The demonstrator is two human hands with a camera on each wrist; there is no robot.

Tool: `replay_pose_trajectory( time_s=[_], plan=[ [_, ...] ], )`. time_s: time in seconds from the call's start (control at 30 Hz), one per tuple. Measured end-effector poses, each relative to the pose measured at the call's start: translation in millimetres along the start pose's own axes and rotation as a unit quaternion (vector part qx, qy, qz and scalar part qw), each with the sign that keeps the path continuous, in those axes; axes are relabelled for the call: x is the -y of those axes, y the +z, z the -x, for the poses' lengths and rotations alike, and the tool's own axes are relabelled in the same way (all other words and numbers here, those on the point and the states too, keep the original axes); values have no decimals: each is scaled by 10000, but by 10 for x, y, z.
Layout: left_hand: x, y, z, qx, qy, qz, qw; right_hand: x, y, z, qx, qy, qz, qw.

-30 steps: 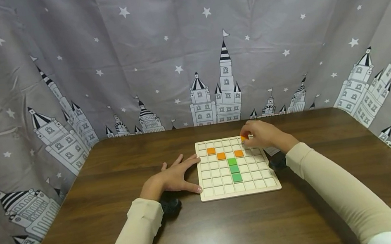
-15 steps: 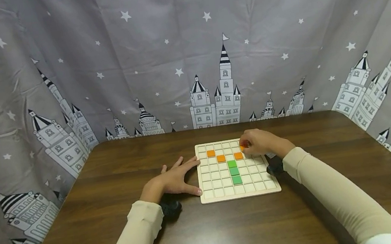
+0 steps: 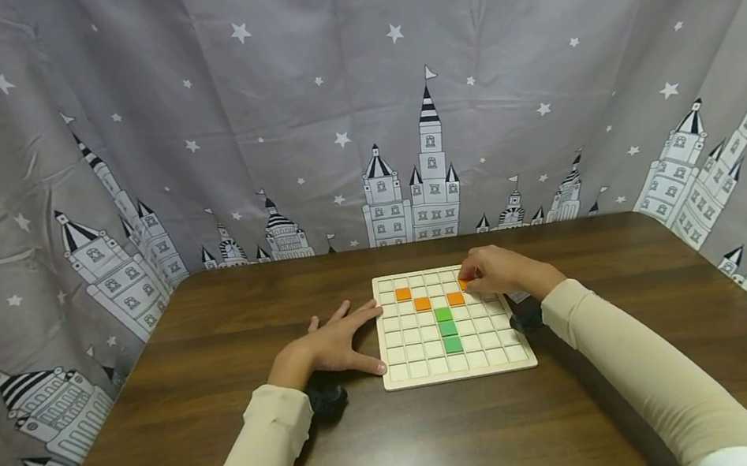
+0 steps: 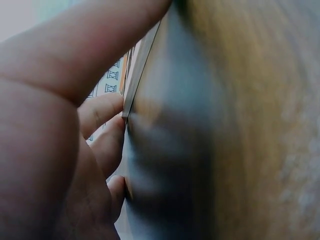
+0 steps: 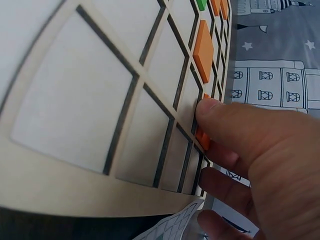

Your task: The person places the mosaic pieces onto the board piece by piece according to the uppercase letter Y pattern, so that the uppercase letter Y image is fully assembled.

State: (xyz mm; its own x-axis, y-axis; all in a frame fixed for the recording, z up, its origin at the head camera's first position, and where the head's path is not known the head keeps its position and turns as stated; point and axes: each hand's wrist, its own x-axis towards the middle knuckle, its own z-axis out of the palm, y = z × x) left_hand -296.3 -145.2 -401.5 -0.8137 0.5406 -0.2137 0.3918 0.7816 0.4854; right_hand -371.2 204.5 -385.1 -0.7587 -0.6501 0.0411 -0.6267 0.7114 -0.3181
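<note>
A pale wooden grid board point(image 3: 418, 370) lies on the table. At its far right part my right hand point(image 3: 499, 271) holds an orange square tile point(image 3: 463, 284) between thumb and fingers. In the right wrist view the thumb presses on that orange tile point(image 5: 202, 139), low in a cell. My left hand point(image 3: 332, 346) is spread at the board's left side, with thumb and forefinger tips at the edge. Three other orange tiles, one at the upper left point(image 3: 403, 294), form a slanting pattern with a column of green tiles point(image 3: 447, 328) below.
The brown wooden table point(image 3: 404, 451) surrounds the board. A printed sheet point(image 5: 175, 222) shows beside the board, partly hidden by the right hand and wrist. Behind the table hangs a grey curtain point(image 3: 292, 61) with castles and stars.
My right hand has brought the orange tile slightly nearer and down into the board's upper right area. The left hand keeps its place. The head view has tilted up slightly.
</note>
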Motion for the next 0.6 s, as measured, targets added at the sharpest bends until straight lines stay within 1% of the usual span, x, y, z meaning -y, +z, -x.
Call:
replay_pose_trajectory(
  time_s=[0.23, 0.4, 0.53, 0.6],
  plan=[
    [8, -9, -11, -49, -31, -24, 10000, -20, -39, -17, -102, 1, -89, 9999],
    [3, -5, -13, -20, -12, -26, 10000, -13, -66, -37, -45, -6, -65, 10000],
    [5, 10, -7, 3, -42, -39, 10000, 5, -52, -39, 27, 141, -146, 9998],
    [4, 15, -7, -8, -58, -25, 10000, 9, -35, -37, 24, 292, -175, 9994]
  ],
)
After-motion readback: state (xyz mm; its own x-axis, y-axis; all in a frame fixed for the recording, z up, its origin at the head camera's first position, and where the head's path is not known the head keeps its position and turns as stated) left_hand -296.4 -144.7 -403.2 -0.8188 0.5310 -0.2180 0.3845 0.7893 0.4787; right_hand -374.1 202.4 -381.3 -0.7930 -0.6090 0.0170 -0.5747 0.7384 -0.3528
